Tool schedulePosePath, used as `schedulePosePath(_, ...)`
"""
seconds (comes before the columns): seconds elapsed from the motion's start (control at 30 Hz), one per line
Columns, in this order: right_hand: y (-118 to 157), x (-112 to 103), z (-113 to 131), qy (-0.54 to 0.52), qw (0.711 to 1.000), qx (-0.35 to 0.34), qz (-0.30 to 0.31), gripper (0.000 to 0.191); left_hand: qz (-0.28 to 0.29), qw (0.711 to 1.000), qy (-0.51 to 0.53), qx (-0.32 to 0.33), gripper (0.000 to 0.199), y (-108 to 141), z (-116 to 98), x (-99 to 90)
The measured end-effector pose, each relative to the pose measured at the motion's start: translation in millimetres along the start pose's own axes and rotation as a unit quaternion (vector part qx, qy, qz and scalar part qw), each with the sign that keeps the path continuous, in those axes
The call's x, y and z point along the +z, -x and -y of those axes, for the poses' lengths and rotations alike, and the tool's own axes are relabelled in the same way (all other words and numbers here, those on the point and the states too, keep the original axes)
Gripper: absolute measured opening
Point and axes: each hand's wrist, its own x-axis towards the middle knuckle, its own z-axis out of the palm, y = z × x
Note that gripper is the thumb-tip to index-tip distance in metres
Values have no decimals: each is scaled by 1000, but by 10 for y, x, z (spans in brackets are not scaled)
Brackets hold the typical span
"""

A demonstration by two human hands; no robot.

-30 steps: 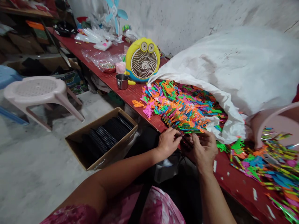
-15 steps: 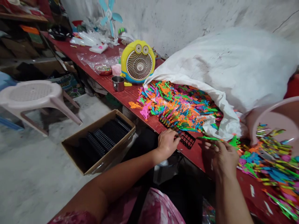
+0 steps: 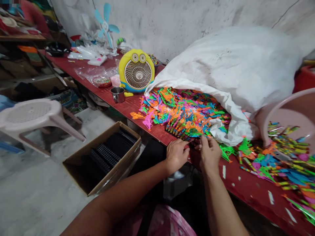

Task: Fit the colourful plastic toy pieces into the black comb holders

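My left hand [image 3: 176, 155] and my right hand [image 3: 209, 154] meet at the edge of the red table [image 3: 248, 186]. Between them, a black plastic rack [image 3: 194, 142] is mostly hidden by my fingers. My left hand grips its near side, and my right fingers pinch a small plastic piece against it. A slanting row of coloured plastic pieces [image 3: 182, 126] stands just beyond the hands. Behind that, a heap of bright plastic shapes [image 3: 182, 111] spills from a white sack [image 3: 221, 65]. More pieces [image 3: 278, 167] lie to the right.
A pink plastic tub [image 3: 292, 118] leans at the right, over the loose pieces. A yellow cartoon-faced fan [image 3: 136, 70] and a steel cup [image 3: 117, 94] stand on the table. Left of my arm, a cardboard box [image 3: 103, 160] holds black racks. A pink stool [image 3: 31, 113] stands farther left.
My right hand has moved left from the green piece's earlier spot to the black rack, which my fingers now cover. The whole view has shifted left and the table appears turned.
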Motion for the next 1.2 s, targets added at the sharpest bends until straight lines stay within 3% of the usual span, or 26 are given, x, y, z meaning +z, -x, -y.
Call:
schedulePosePath(0.1, -86, 33, 12, -28, 998, 63, 2, 41, -70, 996, 26, 49, 22, 8, 23, -159)
schedulePosePath(0.23, -90, -5, 52, -2, 998, 59, -2, 37, -201, 969, -56, 130, 22, -178, -15, -521)
schedulePosePath(0.37, -60, -15, 152, 12, 999, 20, -27, 31, -99, 954, -136, 248, 43, -525, -18, -756)
schedulePosePath(0.47, -48, -10, 231, 0, 999, 6, -37, 27, -45, 946, -164, 276, 44, -683, 21, -770)
schedulePosePath(0.77, -48, 28, 284, -115, 989, 24, -85, 27, -62, 937, -183, 291, 32, -752, 41, -714)
schedulePosePath(1.0, 12, -158, 228, -70, 995, 6, -71, 29, -31, 928, -206, 308, 31, -755, 1, -793)
schedulePosePath(1.2, 57, -180, 212, -19, 999, -36, -30, 26, -19, 943, -177, 281, 40, -738, -204, -885)
